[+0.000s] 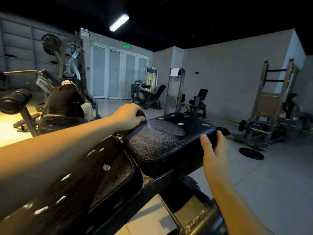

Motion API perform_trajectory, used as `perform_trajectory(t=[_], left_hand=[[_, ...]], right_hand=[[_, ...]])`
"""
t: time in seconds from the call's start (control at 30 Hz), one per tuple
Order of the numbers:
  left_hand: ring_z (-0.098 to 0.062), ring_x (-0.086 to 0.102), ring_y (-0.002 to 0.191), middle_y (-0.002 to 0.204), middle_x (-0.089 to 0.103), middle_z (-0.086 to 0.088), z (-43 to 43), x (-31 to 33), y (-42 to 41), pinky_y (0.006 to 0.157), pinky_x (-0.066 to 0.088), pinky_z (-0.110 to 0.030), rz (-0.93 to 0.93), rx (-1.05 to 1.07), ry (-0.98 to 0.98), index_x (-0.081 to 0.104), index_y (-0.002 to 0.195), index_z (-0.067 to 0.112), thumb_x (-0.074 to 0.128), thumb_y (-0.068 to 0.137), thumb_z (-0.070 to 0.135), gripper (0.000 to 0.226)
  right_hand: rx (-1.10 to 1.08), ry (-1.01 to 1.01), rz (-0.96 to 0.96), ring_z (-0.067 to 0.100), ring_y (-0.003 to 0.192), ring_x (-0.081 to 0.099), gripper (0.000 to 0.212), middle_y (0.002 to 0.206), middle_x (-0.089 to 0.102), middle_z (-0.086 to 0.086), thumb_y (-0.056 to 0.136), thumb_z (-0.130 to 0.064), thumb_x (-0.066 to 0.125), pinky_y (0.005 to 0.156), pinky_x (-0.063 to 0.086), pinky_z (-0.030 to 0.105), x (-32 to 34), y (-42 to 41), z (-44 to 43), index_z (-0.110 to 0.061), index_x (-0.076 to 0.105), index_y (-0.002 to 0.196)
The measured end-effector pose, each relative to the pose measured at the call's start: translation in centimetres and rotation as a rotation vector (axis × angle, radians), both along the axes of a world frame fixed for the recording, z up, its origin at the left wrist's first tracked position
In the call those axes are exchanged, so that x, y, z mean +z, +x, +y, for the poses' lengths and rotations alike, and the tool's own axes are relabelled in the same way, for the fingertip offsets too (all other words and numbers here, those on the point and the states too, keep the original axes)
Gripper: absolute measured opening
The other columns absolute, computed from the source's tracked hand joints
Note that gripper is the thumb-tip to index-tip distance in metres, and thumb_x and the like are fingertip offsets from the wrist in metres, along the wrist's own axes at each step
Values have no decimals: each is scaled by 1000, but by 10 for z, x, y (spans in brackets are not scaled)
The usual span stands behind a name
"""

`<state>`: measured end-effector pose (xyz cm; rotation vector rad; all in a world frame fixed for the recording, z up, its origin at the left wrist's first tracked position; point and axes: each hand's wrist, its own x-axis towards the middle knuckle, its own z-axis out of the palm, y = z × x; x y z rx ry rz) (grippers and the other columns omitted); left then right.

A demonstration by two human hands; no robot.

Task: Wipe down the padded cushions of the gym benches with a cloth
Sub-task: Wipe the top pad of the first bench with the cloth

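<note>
A black padded seat cushion (166, 138) of a gym bench sits in the middle, with a longer black back pad (94, 180) below and left of it. My left hand (130, 117) presses a dark red cloth (141, 116) onto the seat cushion's far left edge. A wet streak shows on the leather beside the cloth. My right hand (214, 146) grips the seat cushion's right edge, thumb on top and fingers under the rim. Most of the cloth is hidden under my left hand.
The bench frame (194, 216) runs toward the lower right. A person in black sits at a machine (66, 100) to the left. A weight plate (251, 153) lies on the floor at right, near a barbell rack (271, 106). More machines (149, 94) stand by the far wall.
</note>
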<state>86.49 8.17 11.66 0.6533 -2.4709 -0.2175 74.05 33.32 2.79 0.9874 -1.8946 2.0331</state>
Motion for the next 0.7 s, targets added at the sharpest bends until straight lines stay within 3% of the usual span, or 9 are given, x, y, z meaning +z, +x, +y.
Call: perform_trajectory(t=[0.13,0.23,0.33,0.43,0.5,0.6,0.7], left_hand=[[-22,64,102,108,71,-1,61,0,-13,88,49,-34,92,-247,33,69,107,20,68,96,32,16],[-6,62,94,101,67,12,100,-11,20,83,49,-19,59,-485,-27,66,103,28,69,96,30,8],[-3,59,88,92,62,19,71,-13,40,73,42,-12,36,-383,-62,65,99,29,69,96,30,5],[-22,64,96,90,62,7,16,-6,23,76,42,-28,39,-121,-23,67,96,22,69,96,31,9],[-27,64,97,93,65,-2,9,-3,2,75,40,-31,74,-67,35,66,94,19,69,96,30,12],[-20,63,98,105,70,-1,48,-5,-17,81,45,-31,150,-214,41,69,105,17,70,95,31,17],[-11,63,96,102,69,8,96,-12,9,85,50,-24,129,-493,-21,70,106,20,70,96,27,13]], right_hand=[[14,7,1,1,138,31,64,158,34,-9,103,-45,50,115,28,29,2,1,3,-24,27,159],[11,4,-13,9,139,39,63,154,40,-7,103,-49,51,116,34,37,0,0,3,-25,31,157],[3,2,-6,6,139,37,64,155,39,-9,102,-51,50,113,33,31,0,-1,2,-24,30,157],[-2,24,6,7,144,31,69,160,32,-9,102,-48,50,115,28,29,-1,0,2,-21,24,160],[-16,30,10,9,146,30,70,162,31,-8,102,-47,50,116,27,30,-1,0,2,-20,24,161],[-9,31,5,2,135,34,63,154,34,-13,104,-43,50,108,28,25,1,2,3,-22,27,159],[2,17,-27,0,130,36,60,145,38,-15,104,-44,50,104,30,24,2,3,4,-25,30,157]])
